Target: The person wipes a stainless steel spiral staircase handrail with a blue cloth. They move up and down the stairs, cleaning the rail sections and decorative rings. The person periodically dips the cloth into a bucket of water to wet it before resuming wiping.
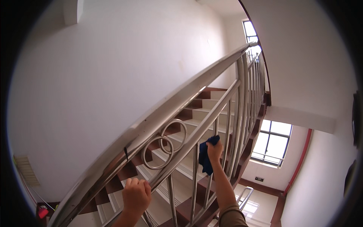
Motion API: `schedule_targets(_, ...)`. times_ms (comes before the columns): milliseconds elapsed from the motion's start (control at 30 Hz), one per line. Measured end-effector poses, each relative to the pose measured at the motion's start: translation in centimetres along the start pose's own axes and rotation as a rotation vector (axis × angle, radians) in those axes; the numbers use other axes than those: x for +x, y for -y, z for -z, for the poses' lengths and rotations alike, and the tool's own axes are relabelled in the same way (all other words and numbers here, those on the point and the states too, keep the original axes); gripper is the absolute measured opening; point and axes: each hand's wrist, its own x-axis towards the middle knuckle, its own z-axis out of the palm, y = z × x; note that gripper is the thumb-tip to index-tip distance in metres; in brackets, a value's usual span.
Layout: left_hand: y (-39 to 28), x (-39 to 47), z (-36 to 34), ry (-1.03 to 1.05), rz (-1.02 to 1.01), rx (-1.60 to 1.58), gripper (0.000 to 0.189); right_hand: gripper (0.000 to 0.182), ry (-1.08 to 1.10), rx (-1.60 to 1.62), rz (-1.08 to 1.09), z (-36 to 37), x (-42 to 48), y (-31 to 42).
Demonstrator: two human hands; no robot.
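Observation:
A stainless steel stair railing slants up across the view, with a broad handrail (pixel 175 106) on top and a thinner middle rail (pixel 211 116) under it. My left hand (pixel 136 195) is closed around the lower end of the middle rail. Higher up and to the right, my right hand (pixel 215 149) grips a dark blue cloth (pixel 205 159) against a vertical baluster (pixel 209 187). The cloth hides part of that baluster. Two interlocking steel rings (pixel 157 152) sit between the handrail and the middle rail, just above my left hand.
Pale stair treads (pixel 181 167) with dark red edging climb behind the railing. A white wall (pixel 93 85) stands beyond them. At right, a lower landing (pixel 263 201) lies beneath a window (pixel 272 139), near a red pipe (pixel 300 159). Something pink (pixel 43 212) shows at bottom left.

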Motion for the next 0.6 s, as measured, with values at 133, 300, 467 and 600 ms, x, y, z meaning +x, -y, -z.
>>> schedule_targets(133,-0.4,-0.1,0.3,0.011,0.011,0.010,0.020,0.017,0.004,-0.072,-0.019,2.7,-10.2,-8.1)
schedule_targets(300,-0.4,-0.1,0.1,0.015,-0.003,0.016,0.020,0.019,0.013,-0.188,-0.126,5.2,-19.1,-12.7)
schedule_targets(467,-0.1,0.0,0.4,-0.021,-0.025,-0.029,0.024,0.016,0.092,-0.065,-0.104,4.4,-14.9,-8.9)
schedule_targets(600,0.1,0.3,0.4,0.029,-0.017,-0.003,0.019,0.011,0.089,0.059,-0.076,2.2,-6.3,-5.2)
